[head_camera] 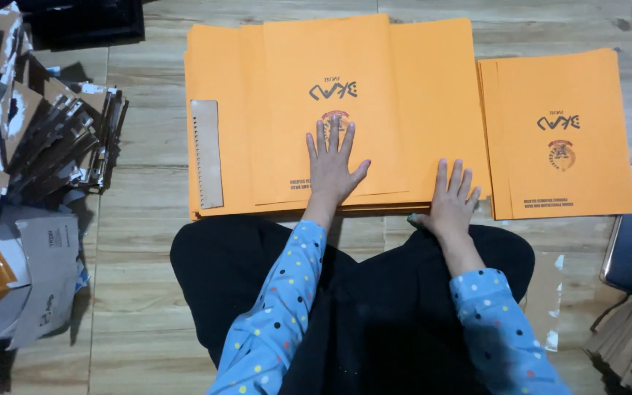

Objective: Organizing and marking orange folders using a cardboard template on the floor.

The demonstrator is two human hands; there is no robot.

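Orange sheet stack (418,66) partly hidden under flat left hand (330,168) and right hand (451,205), fingers spread open.

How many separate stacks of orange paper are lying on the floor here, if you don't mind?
2: a large stack under both hands, and a smaller stack to its right. Others may lie outside the view.

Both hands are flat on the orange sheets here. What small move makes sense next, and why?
Probably press the left hand along the folded orange sheet to crease it: its panels already lie folded over, the right hand pins the near edge, and finished ones sit in the stack alongside.
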